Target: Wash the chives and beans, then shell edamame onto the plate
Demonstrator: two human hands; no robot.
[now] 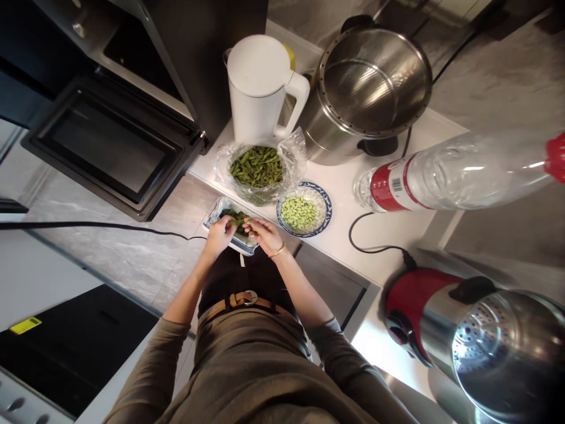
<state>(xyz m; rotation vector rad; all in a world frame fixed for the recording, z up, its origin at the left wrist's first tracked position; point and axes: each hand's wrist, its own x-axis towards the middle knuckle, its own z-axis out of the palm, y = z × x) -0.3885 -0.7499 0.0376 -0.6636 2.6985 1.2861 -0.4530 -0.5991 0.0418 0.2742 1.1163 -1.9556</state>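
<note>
Over a small lined bin [213,215], my left hand [219,237] is closed in a pinch on a green edamame pod [235,222]. My right hand [265,234], with a bangle at the wrist, is also closed, its fingertips pinched at the pod's other end. Dark green empty pods lie in the bin under my fingers. Just right of my right hand, a blue-rimmed plate [327,219] bears shelled pale green beans [299,213]. Behind the bin, a clear plastic bag [295,154] stands open, full of whole pods [257,166].
Behind the bag stand a white jug [253,88] and a deep steel pot [335,132]. A large plastic bottle [397,182] and a red and steel appliance [435,312] are on the right. An oven door [110,147] hangs open at left.
</note>
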